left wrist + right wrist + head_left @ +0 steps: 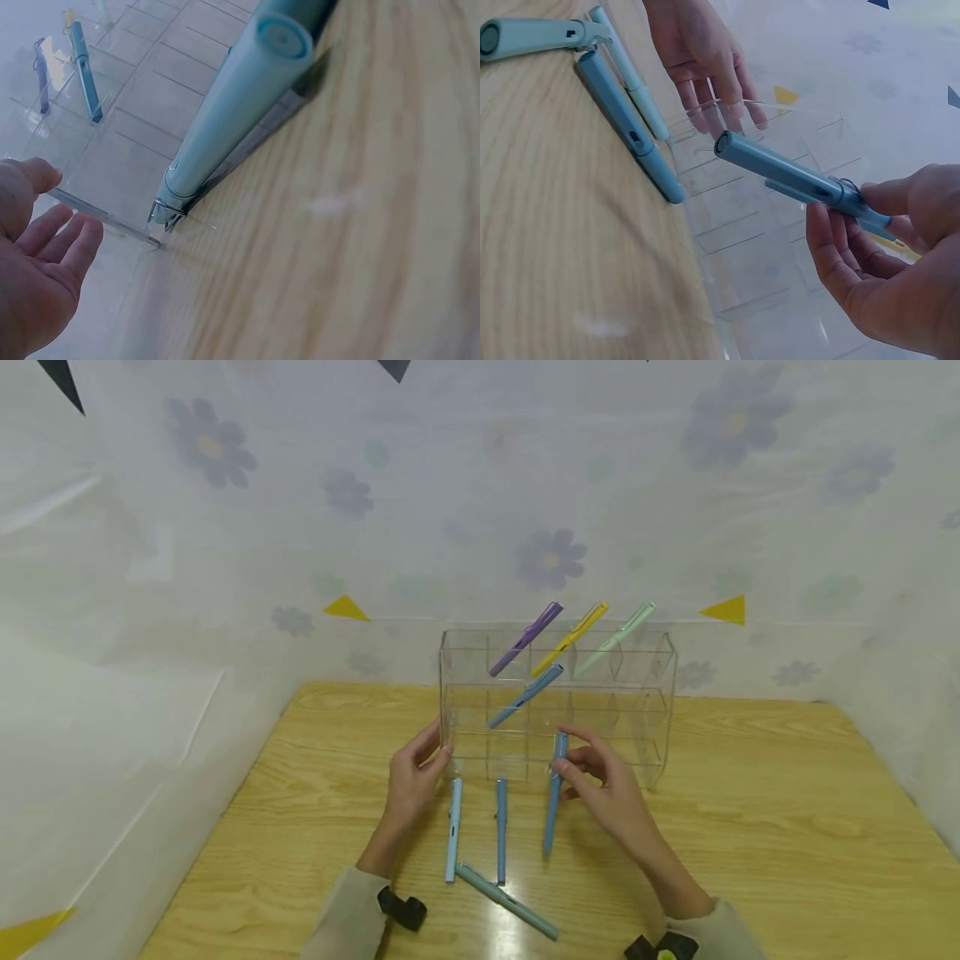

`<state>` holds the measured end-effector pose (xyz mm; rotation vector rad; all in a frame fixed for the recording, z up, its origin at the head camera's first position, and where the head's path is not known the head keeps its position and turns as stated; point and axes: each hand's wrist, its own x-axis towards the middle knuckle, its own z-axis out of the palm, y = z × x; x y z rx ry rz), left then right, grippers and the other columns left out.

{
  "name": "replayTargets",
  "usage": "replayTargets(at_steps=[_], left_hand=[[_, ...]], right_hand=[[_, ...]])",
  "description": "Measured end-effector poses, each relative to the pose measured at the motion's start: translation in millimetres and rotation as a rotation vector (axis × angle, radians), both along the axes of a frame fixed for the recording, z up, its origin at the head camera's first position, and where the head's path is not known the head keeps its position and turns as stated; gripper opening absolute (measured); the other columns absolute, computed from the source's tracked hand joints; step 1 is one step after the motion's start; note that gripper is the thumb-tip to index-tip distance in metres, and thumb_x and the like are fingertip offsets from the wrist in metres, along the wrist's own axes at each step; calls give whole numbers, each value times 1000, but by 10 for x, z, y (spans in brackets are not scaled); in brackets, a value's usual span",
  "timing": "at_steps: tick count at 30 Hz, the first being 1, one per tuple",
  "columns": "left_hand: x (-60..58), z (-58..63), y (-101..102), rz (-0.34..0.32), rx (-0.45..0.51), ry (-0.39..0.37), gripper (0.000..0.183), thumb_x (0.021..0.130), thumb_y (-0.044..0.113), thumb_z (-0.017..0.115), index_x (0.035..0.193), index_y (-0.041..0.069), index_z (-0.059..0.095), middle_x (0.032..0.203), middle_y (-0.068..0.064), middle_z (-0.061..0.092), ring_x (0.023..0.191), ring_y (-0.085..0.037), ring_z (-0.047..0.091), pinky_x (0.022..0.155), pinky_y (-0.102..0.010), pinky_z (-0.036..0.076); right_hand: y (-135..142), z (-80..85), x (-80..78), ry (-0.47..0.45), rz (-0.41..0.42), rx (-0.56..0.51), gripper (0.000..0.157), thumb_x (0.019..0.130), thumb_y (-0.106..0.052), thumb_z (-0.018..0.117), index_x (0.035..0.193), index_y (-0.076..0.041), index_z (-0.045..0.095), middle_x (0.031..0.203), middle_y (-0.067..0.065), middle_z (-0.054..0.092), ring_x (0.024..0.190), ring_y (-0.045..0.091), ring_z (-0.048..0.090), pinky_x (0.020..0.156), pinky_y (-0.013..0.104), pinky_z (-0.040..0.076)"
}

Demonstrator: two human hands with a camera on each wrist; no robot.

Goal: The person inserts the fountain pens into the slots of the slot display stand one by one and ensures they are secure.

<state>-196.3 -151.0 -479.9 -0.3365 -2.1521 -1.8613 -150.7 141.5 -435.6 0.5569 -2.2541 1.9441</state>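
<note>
Clear acrylic forms the compartment holder (592, 689), which stands on the wood-grain table (750, 793). Behind the table's back edge rises a floral sheet (450, 568). To the right of the holder, wide wooden surface stretches up to the table's right edge; a similar strip lies on the left, beyond the left forearm. Before the holder, the room for moving is narrower, because three pens lie there: a light blue pen (453, 831), a medium-blue pen (501, 831) parallel to it, and a grey-green pen (506, 902) set slantwise, its upper end just beside the light blue one.

The right hand (611, 781) pinches a blue pen (553, 806) near its upper end, between thumb and fingers, raised before the holder's front. The left hand (412, 777) touches the holder's left side wall with loose, nearly straight fingers, the thumb apart from them.

Inside the holder, a purple pen (527, 639), a yellow pen (570, 639) and a mint-green pen (617, 639) lean rightwards, with another blue one (525, 697) below them.
</note>
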Motion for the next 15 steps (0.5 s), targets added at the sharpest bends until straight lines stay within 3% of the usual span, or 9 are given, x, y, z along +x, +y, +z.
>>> replayTargets(at_steps=[8,15], left_hand=[[-20,12,17,-22,8,9,46,101,4,66,146,5,56,144,-17,58,129,-36,58,96,-31,55],[6,-9,-4,-6,10,-5,46,100,3,65,146,3,56,144,-17,58,129,-35,58,96,-32,55]], right_hand=[[65,189,-116,127,-122,-179,45,101,3,62,143,0,49,98,27,67,83,21,72,70,40,65],[115,380,-274,220,-201,-336,43,97,7,66,138,3,52,96,20,71,84,20,73,71,34,65]])
